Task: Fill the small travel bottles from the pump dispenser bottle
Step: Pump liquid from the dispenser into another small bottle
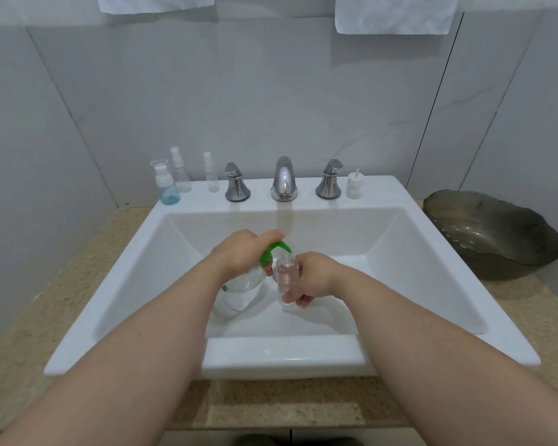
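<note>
right hand (pixel 313 280) round travel bottle (pixel 285 273), mid-sink (pixel 118 278)

In the sink (pixel 400 220) basin, the pump dispenser bottle (pixel 239 292) is just left of a travel bottle (pixel 285 275). On the sink's back edge, the faucet (pixel 284 180) stands between two handles (pixel 236 185), with three more travel bottles (pixel 182 175) at the left corner and a pump cap (pixel 355 185) at the right. A bowl (pixel 493 233) rests on the countertop (pixel 545 317), right of the sink.

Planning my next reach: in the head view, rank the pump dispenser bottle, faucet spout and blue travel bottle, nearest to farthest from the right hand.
From the right hand, which holds a small clear bottle:
1. The pump dispenser bottle, just to its left, in the basin.
2. The faucet spout, behind it, at the centre back.
3. The blue travel bottle, at the far back left.
</note>
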`<act>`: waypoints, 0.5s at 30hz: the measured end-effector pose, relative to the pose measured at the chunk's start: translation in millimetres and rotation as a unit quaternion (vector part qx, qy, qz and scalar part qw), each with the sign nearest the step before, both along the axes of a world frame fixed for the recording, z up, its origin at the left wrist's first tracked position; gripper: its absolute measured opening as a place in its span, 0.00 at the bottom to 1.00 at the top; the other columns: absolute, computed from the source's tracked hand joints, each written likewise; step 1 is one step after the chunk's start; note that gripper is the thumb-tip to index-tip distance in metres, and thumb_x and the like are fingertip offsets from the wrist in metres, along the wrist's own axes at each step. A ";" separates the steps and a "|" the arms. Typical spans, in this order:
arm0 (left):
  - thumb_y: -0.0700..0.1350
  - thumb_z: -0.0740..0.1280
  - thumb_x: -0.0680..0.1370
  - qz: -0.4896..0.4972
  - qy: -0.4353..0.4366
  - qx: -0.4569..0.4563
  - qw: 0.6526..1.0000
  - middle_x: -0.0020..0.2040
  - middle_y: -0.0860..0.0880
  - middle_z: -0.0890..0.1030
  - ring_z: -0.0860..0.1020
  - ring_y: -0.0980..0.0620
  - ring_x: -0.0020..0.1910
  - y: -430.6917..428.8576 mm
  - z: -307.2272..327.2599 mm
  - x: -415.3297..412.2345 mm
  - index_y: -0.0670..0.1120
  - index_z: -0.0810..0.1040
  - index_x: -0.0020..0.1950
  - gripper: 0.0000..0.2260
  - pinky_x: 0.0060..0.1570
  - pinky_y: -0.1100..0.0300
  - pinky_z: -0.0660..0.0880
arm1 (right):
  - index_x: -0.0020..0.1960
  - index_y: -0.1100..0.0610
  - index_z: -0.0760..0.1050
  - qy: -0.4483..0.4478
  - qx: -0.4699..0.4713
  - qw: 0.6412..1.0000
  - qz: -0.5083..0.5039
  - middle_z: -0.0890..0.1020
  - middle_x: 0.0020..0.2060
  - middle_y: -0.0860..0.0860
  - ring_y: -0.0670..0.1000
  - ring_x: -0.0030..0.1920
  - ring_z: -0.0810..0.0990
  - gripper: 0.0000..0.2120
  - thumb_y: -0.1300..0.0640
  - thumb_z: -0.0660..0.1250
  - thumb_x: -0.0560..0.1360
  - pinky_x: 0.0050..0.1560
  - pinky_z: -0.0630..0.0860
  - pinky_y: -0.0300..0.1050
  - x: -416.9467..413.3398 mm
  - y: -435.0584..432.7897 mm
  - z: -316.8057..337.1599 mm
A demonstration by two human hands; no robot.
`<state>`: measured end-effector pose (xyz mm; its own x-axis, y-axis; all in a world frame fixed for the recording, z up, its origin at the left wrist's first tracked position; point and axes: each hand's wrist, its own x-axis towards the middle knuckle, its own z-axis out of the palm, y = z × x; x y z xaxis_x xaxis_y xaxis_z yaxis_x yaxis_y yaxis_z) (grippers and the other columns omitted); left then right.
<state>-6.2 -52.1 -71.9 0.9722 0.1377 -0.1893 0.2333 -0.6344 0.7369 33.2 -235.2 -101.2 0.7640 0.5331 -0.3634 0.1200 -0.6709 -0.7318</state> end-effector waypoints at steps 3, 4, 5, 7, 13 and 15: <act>0.73 0.57 0.69 0.004 0.002 -0.002 1.000 0.38 0.48 0.87 0.75 0.47 0.38 0.9 -0.1 -0.2 0.44 0.84 0.31 0.34 0.53 0.45 0.75 | 0.55 0.61 0.79 -0.001 -0.003 1.000 -0.001 0.85 0.47 0.61 0.55 0.37 0.85 0.17 0.65 0.80 0.68 0.51 0.85 0.55 0.6 -0.5 0.1; 0.72 0.57 0.69 0.004 0.000 -0.001 1.000 0.38 0.48 0.87 0.75 0.47 0.38 1.1 0.1 -0.2 0.44 0.84 0.30 0.33 0.51 0.47 0.75 | 0.55 0.61 0.79 0.000 -0.004 1.000 -0.002 0.85 0.45 0.60 0.55 0.37 0.85 0.17 0.65 0.80 0.68 0.51 0.85 0.55 0.7 -0.7 0.3; 0.72 0.57 0.69 0.004 -0.002 0.000 1.000 0.38 0.49 0.87 0.75 0.47 0.38 1.2 0.3 -0.2 0.45 0.84 0.30 0.33 0.51 0.47 0.74 | 0.55 0.62 0.79 0.000 -0.005 1.000 -0.003 0.85 0.44 0.59 0.55 0.37 0.85 0.17 0.65 0.80 0.68 0.51 0.85 0.55 0.5 -1.1 0.6; 0.71 0.56 0.69 0.004 -0.005 0.000 1.000 0.38 0.49 0.87 0.75 0.47 0.38 0.6 1.0 -0.1 0.45 0.84 0.29 0.32 0.53 0.46 0.75 | 0.55 0.62 0.79 0.000 -0.006 1.000 -0.006 0.85 0.43 0.58 0.55 0.37 0.85 0.18 0.65 0.80 0.68 0.51 0.85 0.55 0.9 -1.3 0.3; 0.70 0.56 0.69 0.001 -0.006 0.017 1.000 0.38 0.48 0.87 0.75 0.47 0.37 0.3 0.4 0.7 0.45 0.83 0.29 0.32 0.52 0.47 0.76 | 0.55 0.61 0.79 -0.002 -0.004 1.000 -0.007 0.86 0.48 0.61 0.55 0.37 0.86 0.18 0.65 0.80 0.68 0.51 0.85 0.55 1.3 -0.8 -1.3; 0.70 0.55 0.69 -0.001 -0.006 0.022 1.000 0.37 0.48 0.87 0.75 0.47 0.37 0.3 0.8 0.8 0.44 0.84 0.30 0.32 0.54 0.46 0.77 | 0.55 0.60 0.79 -0.002 -0.004 1.000 -0.006 0.86 0.49 0.61 0.54 0.37 0.86 0.18 0.65 0.80 0.68 0.50 0.85 0.54 1.1 -0.4 -1.3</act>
<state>-5.4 -51.7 -71.1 0.9747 0.1435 -0.1712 0.2231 -0.6663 0.7115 34.3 -235.6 -102.5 0.7723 0.5206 -0.3641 0.1146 -0.6778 -0.7262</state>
